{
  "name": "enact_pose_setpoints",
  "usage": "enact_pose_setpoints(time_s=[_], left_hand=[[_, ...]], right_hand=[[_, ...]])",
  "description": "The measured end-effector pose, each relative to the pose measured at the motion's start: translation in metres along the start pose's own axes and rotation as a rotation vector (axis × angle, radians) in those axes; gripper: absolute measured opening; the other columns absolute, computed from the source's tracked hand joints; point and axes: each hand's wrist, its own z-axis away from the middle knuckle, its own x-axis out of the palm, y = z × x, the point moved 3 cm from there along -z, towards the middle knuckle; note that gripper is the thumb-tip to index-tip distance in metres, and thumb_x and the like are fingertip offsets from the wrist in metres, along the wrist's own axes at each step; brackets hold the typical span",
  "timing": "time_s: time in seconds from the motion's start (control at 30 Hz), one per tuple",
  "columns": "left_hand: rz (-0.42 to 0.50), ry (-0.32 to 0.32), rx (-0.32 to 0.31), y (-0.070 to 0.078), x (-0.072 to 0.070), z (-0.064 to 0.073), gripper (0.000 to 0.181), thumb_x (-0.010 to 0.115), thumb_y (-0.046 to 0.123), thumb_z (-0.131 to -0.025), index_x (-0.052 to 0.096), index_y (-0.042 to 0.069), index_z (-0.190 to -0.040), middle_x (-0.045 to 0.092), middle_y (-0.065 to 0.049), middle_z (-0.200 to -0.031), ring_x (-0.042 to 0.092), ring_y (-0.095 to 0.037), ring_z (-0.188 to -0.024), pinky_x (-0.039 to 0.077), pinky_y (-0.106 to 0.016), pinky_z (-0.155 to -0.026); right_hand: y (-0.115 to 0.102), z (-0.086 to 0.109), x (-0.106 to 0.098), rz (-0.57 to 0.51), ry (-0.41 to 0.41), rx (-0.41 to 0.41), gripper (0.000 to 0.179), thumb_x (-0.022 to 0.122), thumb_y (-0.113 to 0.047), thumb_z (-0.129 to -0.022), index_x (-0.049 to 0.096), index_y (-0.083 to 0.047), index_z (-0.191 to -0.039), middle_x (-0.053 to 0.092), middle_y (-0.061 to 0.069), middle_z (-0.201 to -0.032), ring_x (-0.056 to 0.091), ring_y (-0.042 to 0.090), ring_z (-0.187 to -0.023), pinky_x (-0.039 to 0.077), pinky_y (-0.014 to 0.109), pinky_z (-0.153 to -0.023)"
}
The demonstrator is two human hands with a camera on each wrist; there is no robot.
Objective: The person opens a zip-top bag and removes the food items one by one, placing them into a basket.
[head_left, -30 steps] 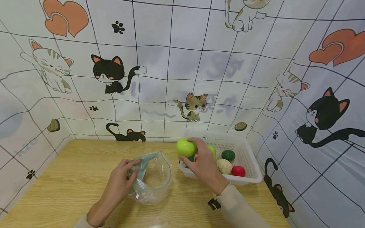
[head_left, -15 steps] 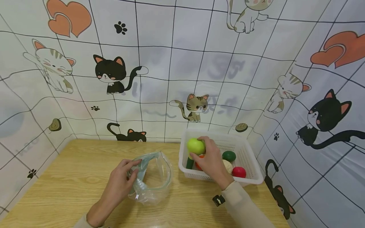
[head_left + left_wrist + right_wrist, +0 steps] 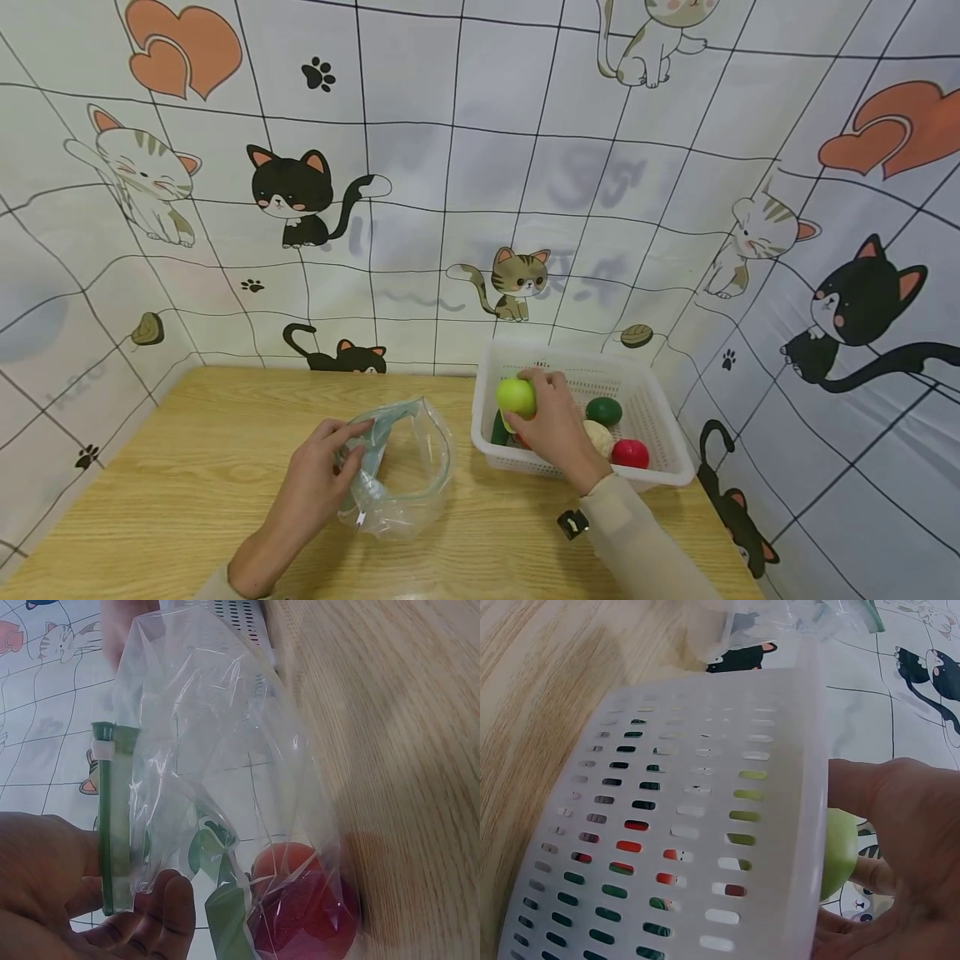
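My left hand [image 3: 318,471] pinches the green zip edge of a clear zip bag [image 3: 405,515], spreading its mouth on the wooden table. Through the plastic in the left wrist view, a red round fruit [image 3: 304,922] shows at the bottom of the bag. My right hand [image 3: 558,433] grips a green apple [image 3: 514,395] between thumb and fingers, low over the left part of a white basket [image 3: 667,442]. In the right wrist view the apple [image 3: 841,851] is partly behind the basket's wall.
Inside the basket lie a dark green oval piece [image 3: 603,411], a cream ball [image 3: 598,437], a red ball [image 3: 630,453] and a dark green piece [image 3: 500,429] at the left. The cat-print wall covering [image 3: 450,192] stands close behind the basket.
My right hand has moved the green apple rightward from the basket's left rim to over its inside, then slightly down. The left hand and the bag have stayed in place.
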Motion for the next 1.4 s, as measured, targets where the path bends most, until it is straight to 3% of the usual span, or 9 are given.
enact_pose_setpoints(time_s=[0.23, 0.63, 1.13, 1.2, 1.4], left_hand=[[-0.001, 0.003, -0.002, 0.001, -0.002, -0.001, 0.038, 0.080, -0.003, -0.105, 0.082, 0.007, -0.142, 0.075, -0.012, -0.124, 0.061, -0.007, -0.085, 0.057, -0.020, -0.067], [0.006, 0.058, 0.004, 0.002, -0.010, -0.004, 0.040, 0.077, -0.004, -0.106, 0.082, 0.011, -0.143, 0.077, -0.011, -0.124, 0.062, -0.008, -0.086, 0.055, -0.020, -0.064], [0.021, 0.069, -0.009, 0.001, -0.011, -0.002, 0.039, 0.078, -0.003, -0.106, 0.082, 0.013, -0.141, 0.078, -0.010, -0.124, 0.059, -0.007, -0.084, 0.056, -0.021, -0.064], [0.023, 0.073, -0.005, 0.000, -0.011, -0.002, 0.037, 0.079, -0.004, -0.105, 0.081, 0.012, -0.138, 0.080, -0.010, -0.122, 0.061, -0.007, -0.084, 0.058, -0.021, -0.065], [0.056, 0.069, -0.052, -0.004, -0.012, -0.002, 0.032, 0.080, -0.004, -0.104, 0.068, 0.006, -0.132, 0.081, -0.015, -0.118, 0.075, -0.017, -0.090, 0.061, -0.022, -0.069]], right_hand=[[0.000, 0.001, 0.001, 0.007, -0.064, 0.031, 0.068, 0.096, -0.021, -0.097, 0.066, -0.011, -0.157, 0.064, 0.025, -0.146, 0.070, 0.036, -0.114, 0.069, 0.061, -0.101], [0.003, 0.002, 0.003, 0.055, -0.104, 0.001, 0.064, 0.098, -0.017, -0.093, 0.072, -0.008, -0.151, 0.074, 0.018, -0.130, 0.070, 0.030, -0.109, 0.068, 0.056, -0.099], [0.002, 0.003, 0.001, 0.068, -0.105, 0.010, 0.066, 0.096, -0.019, -0.095, 0.071, -0.010, -0.156, 0.075, 0.020, -0.148, 0.070, 0.030, -0.113, 0.069, 0.057, -0.105], [0.001, 0.004, 0.001, 0.068, -0.090, 0.005, 0.066, 0.096, -0.021, -0.096, 0.071, -0.012, -0.156, 0.074, 0.020, -0.151, 0.071, 0.030, -0.116, 0.069, 0.057, -0.107], [-0.009, 0.009, -0.003, 0.080, -0.051, -0.010, 0.064, 0.095, -0.024, -0.098, 0.072, -0.015, -0.157, 0.072, 0.017, -0.151, 0.070, 0.025, -0.106, 0.070, 0.048, -0.095]])
